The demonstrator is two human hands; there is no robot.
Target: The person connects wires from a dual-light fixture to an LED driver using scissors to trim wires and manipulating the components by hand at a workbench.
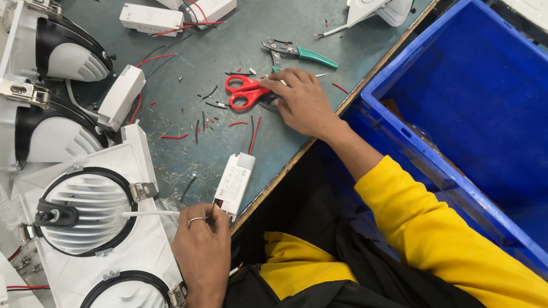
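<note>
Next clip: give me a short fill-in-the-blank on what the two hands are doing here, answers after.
1. The right hand rests on scissors with ____ handles.
2. The left hand touches a small white driver box at the table edge and wears a ____ on one finger.
3. Right of the table stands an open crate coloured ____.
4. The pliers beyond the scissors have ____ handles.

Missing words: red; ring; blue; green

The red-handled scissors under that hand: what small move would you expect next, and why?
Probably closing the right hand around the red-handled scissors and lifting them. Its fingers already rest on the handles, while the left hand pinches a thin wire beside the small white driver box, apparently ready for trimming.
</note>
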